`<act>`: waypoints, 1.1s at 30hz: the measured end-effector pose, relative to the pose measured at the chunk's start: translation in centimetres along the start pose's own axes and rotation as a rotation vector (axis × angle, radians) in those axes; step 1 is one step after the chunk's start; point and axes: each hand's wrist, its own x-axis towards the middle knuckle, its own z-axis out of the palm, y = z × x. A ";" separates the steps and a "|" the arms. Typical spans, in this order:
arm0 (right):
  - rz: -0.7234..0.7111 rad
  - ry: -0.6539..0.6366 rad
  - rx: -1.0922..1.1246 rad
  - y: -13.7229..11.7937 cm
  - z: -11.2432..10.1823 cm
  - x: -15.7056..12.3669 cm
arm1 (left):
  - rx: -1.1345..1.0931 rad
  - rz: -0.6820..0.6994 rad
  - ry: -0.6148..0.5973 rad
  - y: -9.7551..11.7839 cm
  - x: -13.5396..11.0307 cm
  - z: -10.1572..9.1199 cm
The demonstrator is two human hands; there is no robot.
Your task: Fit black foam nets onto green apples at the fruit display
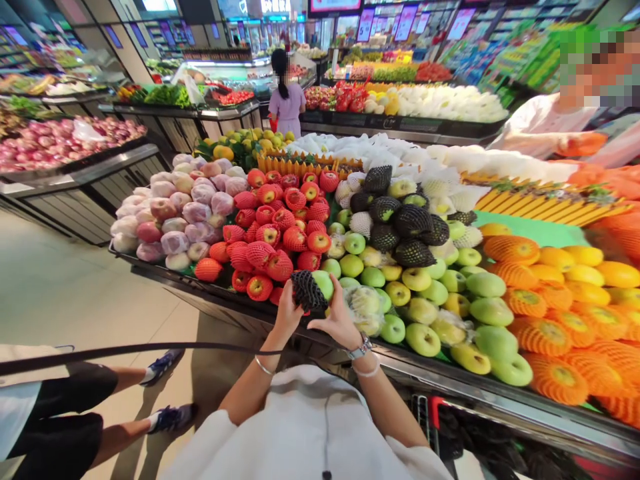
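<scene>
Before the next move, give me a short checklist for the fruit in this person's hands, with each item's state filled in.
1. Green apple supported from both sides: ok, it sits between the left hand and the right hand.
2. Black foam net covering the whole apple: not ok, green skin shows on the right-hand side.
3. Underside of the apple free of blemishes: cannot tell, it is out of sight.
4. Black strap clear of the left forearm: cannot tell, it crosses there in this view, but contact is unclear.
5. Fruit display directly in front of the person: ok.
</scene>
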 end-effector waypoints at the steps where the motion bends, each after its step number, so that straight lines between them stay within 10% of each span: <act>1: -0.003 0.018 -0.019 0.1 0.4 -0.1 | 0.043 0.027 0.015 0.3 0.0 0.2; 10: 0.020 0.245 0.063 0.7 0.2 0.3 | 0.002 0.029 -0.018 3.1 -1.4 -0.4; 15: 0.057 0.231 0.095 0.7 0.0 -0.1 | -0.063 0.106 0.192 4.1 -0.3 -1.7; 21: 0.071 0.173 0.145 0.5 0.8 -0.5 | -0.009 0.200 -0.215 4.0 0.9 -3.0; 25: 0.073 0.193 0.151 0.3 0.8 -0.6 | 0.146 0.244 -0.192 4.0 0.2 -3.0; 33: 0.102 0.114 0.220 0.8 0.7 -0.9 | 0.014 -0.017 -0.070 3.6 0.5 -2.5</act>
